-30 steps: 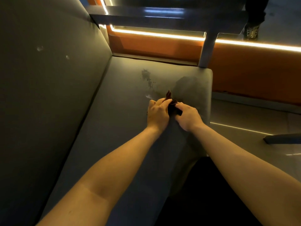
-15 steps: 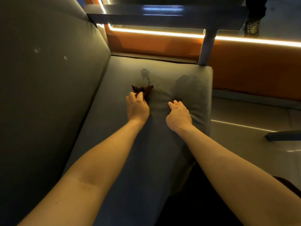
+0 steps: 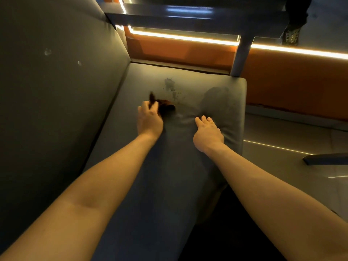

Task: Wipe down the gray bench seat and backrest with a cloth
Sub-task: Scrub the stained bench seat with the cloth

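At 9 o'clock we had the gray backrest (image 3: 56,110), w/ two small pale spots (image 3: 47,52) on its upper part. Next, our L hand (image 3: 149,120) lay knuckles-up on the gray seat (image 3: 150,185), fingers curled round a dark brownish cloth (image 3: 165,108). The cloth bunched out at 1 o'clock of that hand, touching the cushion, w/ a tuft sticking up at 12. Just past it, approx. 12 o'clock, sat a blotchy stain (image 3: 170,86) on the fabric. Our R hand (image 3: 207,135), at 3 o'clock of the L one & apart from it, held nothing. Its fingers were mostly straight & pressed into the cushion, which wrinkled around them. A darker patch (image 3: 218,98) showed at 12 o'clock of the R hand. Further R, a gray metal post (image 3: 242,57) rose at the seat's far corner, w/ an orange panel (image 3: 291,81) & lit strip (image 3: 188,37) behind. A shoe (image 3: 291,35) stood at 1 o'clock, near the top edge.
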A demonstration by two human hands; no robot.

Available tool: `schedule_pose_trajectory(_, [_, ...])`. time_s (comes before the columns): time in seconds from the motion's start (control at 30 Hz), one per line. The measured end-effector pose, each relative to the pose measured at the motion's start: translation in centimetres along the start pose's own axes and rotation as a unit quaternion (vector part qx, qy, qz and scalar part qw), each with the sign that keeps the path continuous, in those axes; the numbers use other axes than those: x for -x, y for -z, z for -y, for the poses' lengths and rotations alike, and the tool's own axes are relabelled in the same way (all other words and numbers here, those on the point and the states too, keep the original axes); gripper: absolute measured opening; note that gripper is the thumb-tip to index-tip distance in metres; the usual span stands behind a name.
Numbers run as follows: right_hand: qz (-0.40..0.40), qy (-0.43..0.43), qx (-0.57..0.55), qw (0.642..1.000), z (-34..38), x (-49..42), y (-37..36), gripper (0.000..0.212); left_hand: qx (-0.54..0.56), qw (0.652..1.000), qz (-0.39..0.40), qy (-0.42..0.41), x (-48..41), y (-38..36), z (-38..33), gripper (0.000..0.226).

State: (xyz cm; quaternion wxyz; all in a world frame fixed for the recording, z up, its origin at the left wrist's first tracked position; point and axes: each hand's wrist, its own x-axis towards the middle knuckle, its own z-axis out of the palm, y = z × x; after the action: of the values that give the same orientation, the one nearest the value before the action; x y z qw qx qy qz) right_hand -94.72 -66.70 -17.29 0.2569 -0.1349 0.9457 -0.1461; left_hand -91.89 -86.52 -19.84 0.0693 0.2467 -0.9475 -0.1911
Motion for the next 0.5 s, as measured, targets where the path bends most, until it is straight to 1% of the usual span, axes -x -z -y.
schedule_pose_trajectory(0.03, [-0.001,0.002,-0.004,1.0,-0.1,0.0,-0.1,0.071,0.005,0.999,0.0,0.04,-0.2,0.1,0.1,0.041])
schedule_pose_trajectory(0.07, [-0.002,0.006,-0.009,1.0,-0.3,-0.1,-0.3,0.07,0.011,0.998,0.003,0.062,-0.2,-0.1,-0.3,0.04])
schedule_pose_trajectory(0.1, [-0.003,0.01,-0.015,1.0,-0.5,-0.2,-0.5,0.07,0.016,0.998,0.009,0.066,0.0,-0.3,-1.1,0.04])
schedule_pose_trajectory(0.27, [0.0,0.016,-0.047,0.999,-1.0,-0.6,-0.7,0.067,0.035,0.998,0.055,0.019,2.0,-2.1,-4.2,0.038])
schedule_pose_trajectory(0.37, [0.0,0.026,-0.072,0.997,-1.1,-0.4,-0.6,0.066,0.047,0.997,0.066,0.011,2.8,-2.3,-4.7,0.038])
schedule_pose_trajectory(0.43, [-0.004,0.029,-0.104,0.994,-1.4,-0.2,-0.7,0.063,0.069,0.994,0.083,0.008,3.6,-2.3,-5.3,0.038])
schedule_pose_trajectory(0.5, [-0.025,0.037,-0.147,0.988,-1.7,0.1,-0.8,0.057,0.112,0.989,0.099,0.004,5.0,-2.5,-6.5,0.035])
